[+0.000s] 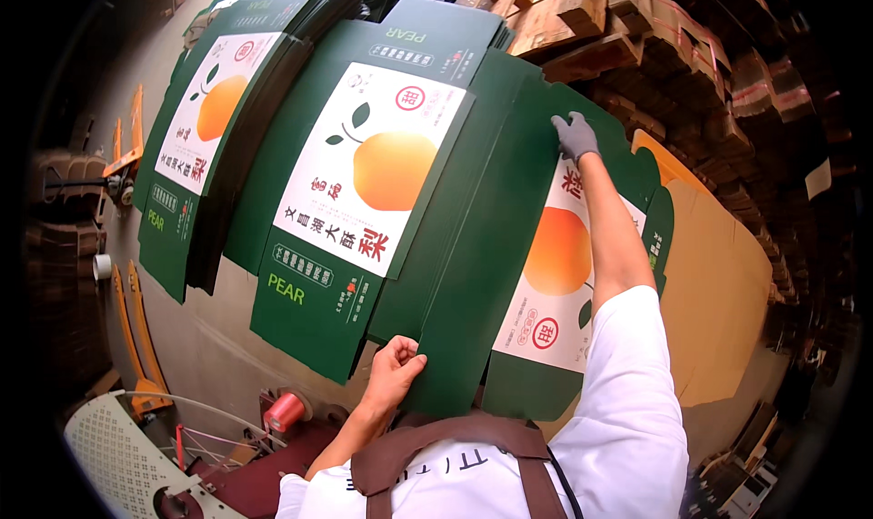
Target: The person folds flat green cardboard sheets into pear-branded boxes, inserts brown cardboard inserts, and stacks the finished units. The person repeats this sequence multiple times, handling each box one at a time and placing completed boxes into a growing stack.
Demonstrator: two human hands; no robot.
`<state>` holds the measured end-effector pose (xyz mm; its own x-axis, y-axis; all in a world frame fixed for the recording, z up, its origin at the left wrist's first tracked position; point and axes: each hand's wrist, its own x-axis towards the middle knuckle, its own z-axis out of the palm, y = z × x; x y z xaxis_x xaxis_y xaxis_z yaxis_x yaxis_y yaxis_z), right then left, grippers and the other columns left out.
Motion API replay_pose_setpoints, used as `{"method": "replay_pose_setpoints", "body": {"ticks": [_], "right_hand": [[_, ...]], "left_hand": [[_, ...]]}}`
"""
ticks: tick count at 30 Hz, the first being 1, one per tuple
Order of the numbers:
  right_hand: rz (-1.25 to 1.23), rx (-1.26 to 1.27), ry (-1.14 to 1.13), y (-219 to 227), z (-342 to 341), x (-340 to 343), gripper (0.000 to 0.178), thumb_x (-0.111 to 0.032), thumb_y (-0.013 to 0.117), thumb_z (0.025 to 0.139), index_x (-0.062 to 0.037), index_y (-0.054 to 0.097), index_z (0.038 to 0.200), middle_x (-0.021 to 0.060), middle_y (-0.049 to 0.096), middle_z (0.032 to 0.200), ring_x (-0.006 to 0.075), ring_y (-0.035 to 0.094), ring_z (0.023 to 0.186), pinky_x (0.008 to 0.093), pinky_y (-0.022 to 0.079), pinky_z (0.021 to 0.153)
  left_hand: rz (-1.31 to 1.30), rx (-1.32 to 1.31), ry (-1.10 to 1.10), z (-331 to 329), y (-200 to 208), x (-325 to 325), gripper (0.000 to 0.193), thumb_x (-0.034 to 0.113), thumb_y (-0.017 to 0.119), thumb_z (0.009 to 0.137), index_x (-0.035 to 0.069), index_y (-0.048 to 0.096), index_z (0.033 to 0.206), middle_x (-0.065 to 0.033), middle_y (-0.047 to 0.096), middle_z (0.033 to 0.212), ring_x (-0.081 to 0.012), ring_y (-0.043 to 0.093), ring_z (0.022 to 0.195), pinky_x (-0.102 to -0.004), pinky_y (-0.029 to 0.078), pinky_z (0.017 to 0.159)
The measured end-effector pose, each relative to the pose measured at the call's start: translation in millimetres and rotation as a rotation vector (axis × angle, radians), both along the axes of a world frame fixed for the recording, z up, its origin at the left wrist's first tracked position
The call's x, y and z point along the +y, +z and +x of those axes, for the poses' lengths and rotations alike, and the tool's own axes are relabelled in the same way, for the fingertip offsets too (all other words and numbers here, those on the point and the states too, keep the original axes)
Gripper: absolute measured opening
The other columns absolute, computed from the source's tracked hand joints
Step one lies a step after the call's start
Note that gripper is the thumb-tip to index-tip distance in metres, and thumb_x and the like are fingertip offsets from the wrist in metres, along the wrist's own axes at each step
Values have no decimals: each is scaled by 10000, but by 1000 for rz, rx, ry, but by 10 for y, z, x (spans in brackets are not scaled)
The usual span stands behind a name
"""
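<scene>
Green carton sheet (pixel 473 273) with white fruit label: left hand (pixel 393 366) pinches its near edge, gloved right hand (pixel 575 137) grips its far edge; the label is partly hidden by the arm.

Premises are presenting as a carton packing workshop or warehouse: stacks of flat green fruit cartons (pixel 273 146) are lying on the concrete floor (pixel 205 337), brown corrugated board (pixel 637 28) is piling alongside, orange pallet jack (pixel 136 328) standing by.

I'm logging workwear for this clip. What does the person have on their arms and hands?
The right hand wears a grey knit glove; the left hand is bare. Short white sleeves leave both forearms uncovered. Brown apron straps cross the white shirt.
</scene>
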<state>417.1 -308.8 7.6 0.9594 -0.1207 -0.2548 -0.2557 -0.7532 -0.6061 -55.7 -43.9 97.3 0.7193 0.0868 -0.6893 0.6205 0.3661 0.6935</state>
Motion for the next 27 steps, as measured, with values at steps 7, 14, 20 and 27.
{"method": "replay_pose_setpoints", "body": {"ticks": [7,14,20,27], "right_hand": [[265,101,76,-138,462,-322,715,-403,733,838,66,466,1309,74,611,776,143,559,550,304,469,466],[289,-160,160,279,201,350,477,-246,767,857,28,533,1170,22,569,756,83,535,588,233,449,480],[216,-229,168,236,291,553,294,-236,753,872,-5,633,1009,-5,606,765,57,509,572,208,382,490],[83,-168,195,127,591,359,395,-286,772,852,20,620,1051,23,630,830,66,534,608,209,410,482]], "left_hand": [[-114,13,15,18,-315,114,146,-40,615,879,32,529,971,46,554,851,-8,514,750,-172,438,683],[198,21,-60,245,-501,492,142,21,617,880,11,535,996,12,582,859,-30,525,752,-202,449,679],[620,-135,-9,375,-594,496,306,-13,632,837,36,555,1128,-108,598,951,-232,617,801,-326,510,727],[883,-271,-100,352,-712,498,424,-78,647,784,69,600,1178,-102,583,1046,-280,606,869,-359,515,723]]}}
